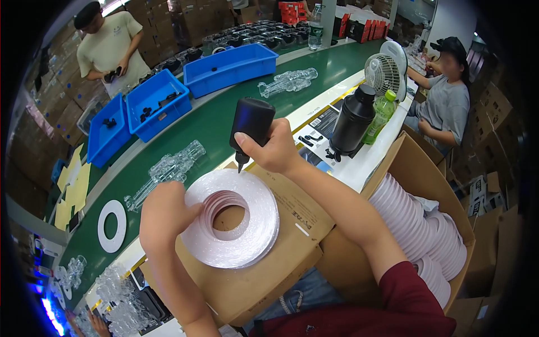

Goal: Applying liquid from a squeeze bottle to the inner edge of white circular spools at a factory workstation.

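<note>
A stack of flat white rings (261, 224) rests on a brown cardboard box in front of me. My left hand (163, 210) is closed at the stack's left edge, its thumb lying over the top ring and its other fingers partly hidden. Wrapped in my right hand (276, 147) is a black squeeze bottle (251, 121), tipped upside down. The bottle's narrow nozzle points down at the far part of the top ring. Wet-looking glossy streaks show on that ring. Beyond my left hand, a clear plastic part (174, 163) lies on the green conveyor belt (224, 149).
A single white ring (112, 226) lies on the belt at left. Blue bins (230, 67) line its far side. To the right stand a black bottle (353, 121), a green bottle (382, 118), a fan (384, 73) and an open carton of white rings (396, 219). Co-workers are nearby.
</note>
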Demonstrator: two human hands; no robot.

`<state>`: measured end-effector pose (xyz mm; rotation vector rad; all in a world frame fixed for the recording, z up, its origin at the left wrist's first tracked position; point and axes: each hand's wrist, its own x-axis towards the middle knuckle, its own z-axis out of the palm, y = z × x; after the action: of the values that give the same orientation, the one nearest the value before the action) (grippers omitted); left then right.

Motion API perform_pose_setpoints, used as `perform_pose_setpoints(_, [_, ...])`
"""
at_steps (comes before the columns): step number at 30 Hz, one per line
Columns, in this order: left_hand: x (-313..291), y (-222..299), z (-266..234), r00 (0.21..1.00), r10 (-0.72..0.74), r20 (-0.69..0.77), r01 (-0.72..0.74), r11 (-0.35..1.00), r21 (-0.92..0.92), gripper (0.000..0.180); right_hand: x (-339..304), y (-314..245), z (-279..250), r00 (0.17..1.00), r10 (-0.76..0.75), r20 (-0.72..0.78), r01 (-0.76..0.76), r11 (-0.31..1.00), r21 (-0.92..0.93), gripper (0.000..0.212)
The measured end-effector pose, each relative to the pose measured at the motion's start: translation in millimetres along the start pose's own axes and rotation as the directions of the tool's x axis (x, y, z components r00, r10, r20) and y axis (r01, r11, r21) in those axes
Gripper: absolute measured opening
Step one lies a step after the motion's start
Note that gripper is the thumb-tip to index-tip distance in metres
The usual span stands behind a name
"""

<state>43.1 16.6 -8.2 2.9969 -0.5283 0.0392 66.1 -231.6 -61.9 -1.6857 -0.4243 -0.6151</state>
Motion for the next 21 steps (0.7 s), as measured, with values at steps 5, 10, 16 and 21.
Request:
perform_pose_setpoints(5, [1, 3, 2, 0.974, 0.13, -0.185, -0.146, 0.986, -0.078, 0.042, -2, -1, 3, 1.0, 0.006, 0.023, -0.007, 0.998, 0.058, 0.021])
perform_pose_setpoints(10, [-6, 13, -10, 0.994, -0.025, 0.102, 0.024, 1.0, 0.01, 0.044, -3, 4, 1, 0.999, 0.035, 0.033, -0.036, 0.998, 0.053, 0.022])
perform_pose_setpoints(16, [5, 2, 4, 0.996, 0.025, 0.081, -0.023, 0.999, -0.024, 0.046, -4, 4, 8, 0.997, 0.069, 0.039, -0.074, 0.985, 0.155, 0.023])
perform_pose_setpoints(21, [3, 5, 1, 0.994, 0.094, -0.06, -0.101, 0.985, -0.14, 0.051, -5, 1, 5, 0.989, 0.048, 0.137, -0.073, 0.98, 0.183, 0.02])
